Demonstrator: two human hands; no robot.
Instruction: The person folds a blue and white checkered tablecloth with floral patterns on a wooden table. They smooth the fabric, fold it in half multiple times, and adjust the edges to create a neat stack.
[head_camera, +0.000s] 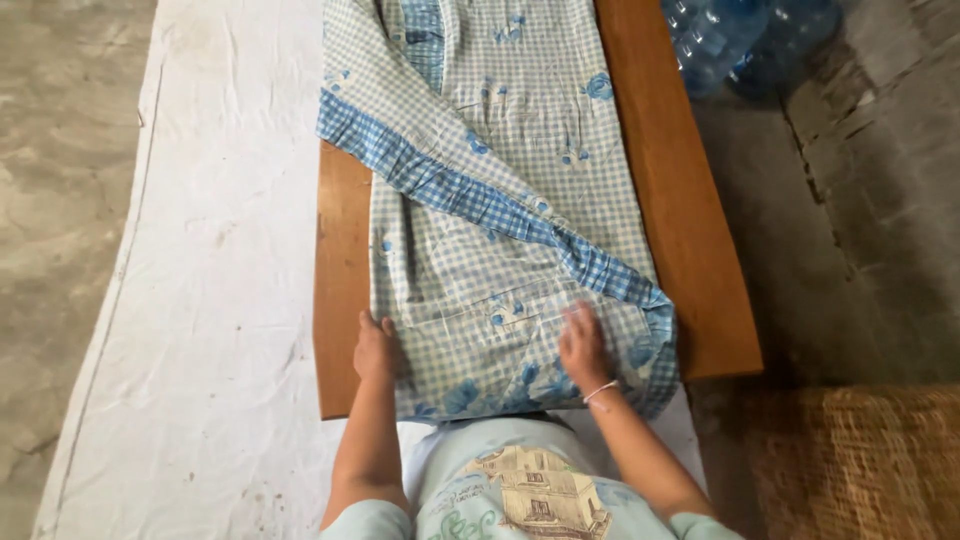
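Checked cloth (500, 200) on wooden board (690, 220), long axis 12–6 o'clock. Left hand (376, 348) flat, fingers spread, pressing near-left cloth edge; right hand (583, 345) flat on near-right part, gripping nothing. Blue border band (480, 200) runs 10 to 4 o'clock, ending beside right hand.

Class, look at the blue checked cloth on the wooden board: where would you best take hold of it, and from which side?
Probably pinch the checked cloth at its near hem corners, coming from the near end, where the left hand and right hand press it flat; that edge lies straight there.

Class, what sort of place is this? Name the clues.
Probably a plain home workspace on the floor: bare concrete floor, a white sheet under a wooden board, and water bottles nearby.
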